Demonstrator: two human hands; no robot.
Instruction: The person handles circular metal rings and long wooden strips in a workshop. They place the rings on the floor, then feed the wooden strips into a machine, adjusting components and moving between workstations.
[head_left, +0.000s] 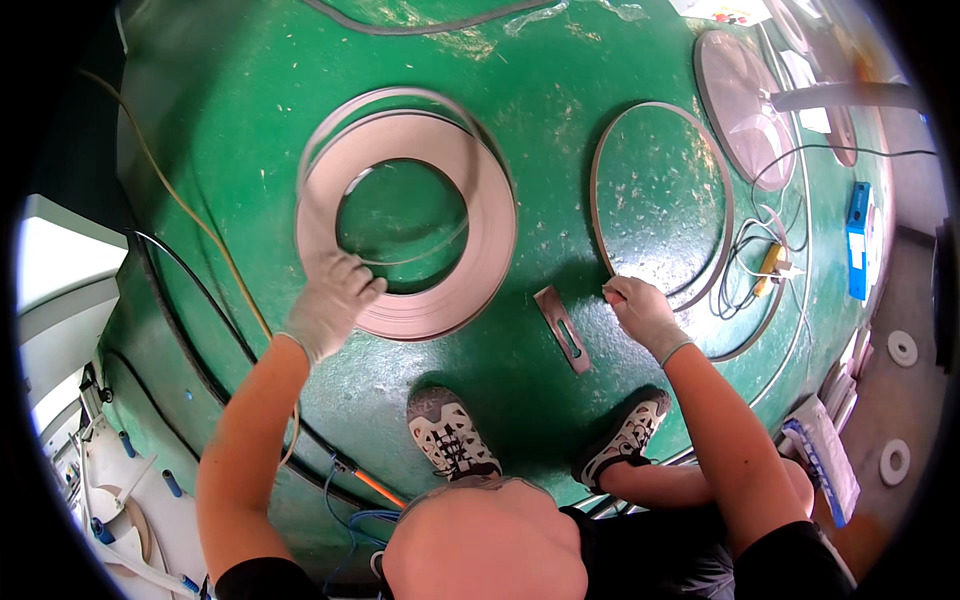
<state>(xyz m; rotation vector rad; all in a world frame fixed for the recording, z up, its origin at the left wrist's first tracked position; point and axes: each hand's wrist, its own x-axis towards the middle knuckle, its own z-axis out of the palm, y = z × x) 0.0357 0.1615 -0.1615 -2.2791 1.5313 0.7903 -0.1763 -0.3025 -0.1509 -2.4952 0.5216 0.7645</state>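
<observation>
One wide coil of flat grey metal strip lies flat on the green floor, its hole facing up. The gloved left hand closes on its rim at about seven o'clock. The gloved right hand pinches a single thin strip hoop at six o'clock. Between the two hands lies one flat metal tool, long axis running eleven to five.

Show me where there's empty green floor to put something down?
Bare green floor lies inside the thin metal hoop, in the hole of the wide strip coil, and between coil and hoop above the flat metal bar. It is crowded at right: tangled cables, blue box and round disc. The left hand and right hand sit by the rings.
</observation>
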